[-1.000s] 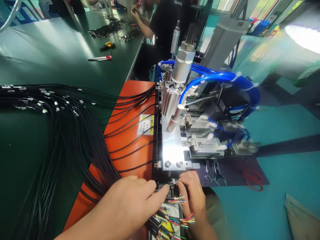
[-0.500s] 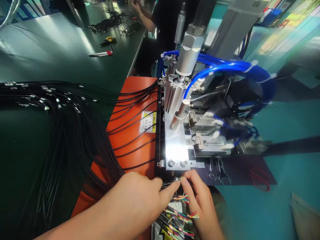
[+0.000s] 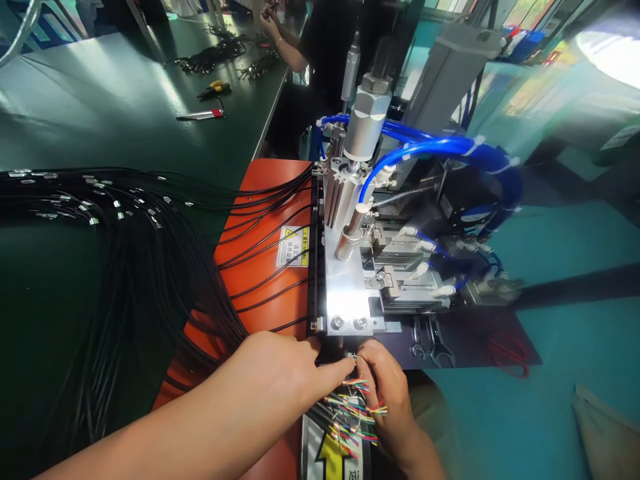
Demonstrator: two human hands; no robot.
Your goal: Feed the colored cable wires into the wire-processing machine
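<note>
My left hand [image 3: 283,373] reaches across the orange plate [image 3: 270,280], closed, with its index finger and thumb pinching a black cable near its stripped end. My right hand [image 3: 387,383] meets it from the right; its bent fingertips are closed on the thin wires at that end, mostly hidden by the fingers. Just below both hands lies a bunch of black cables with stripped coloured wires [image 3: 350,427] fanning out to the right. Directly above the fingertips is the front of the machine's metal plate [image 3: 347,293], with two bolts.
A pneumatic machine with blue air hoses [image 3: 440,143] rises ahead. Long black cables [image 3: 175,267] cover the left bench [image 3: 125,140]. Wrenches [image 3: 435,343] lie at the right. Yellow-handled pliers [image 3: 215,88] and a red-ended tool [image 3: 203,115] lie farther back. Another person [image 3: 330,73] stands beyond.
The camera view has shifted slightly. Both hands stay together at the wire end, and the bunch below has moved a little left and up, showing more of a yellow arrow label.
</note>
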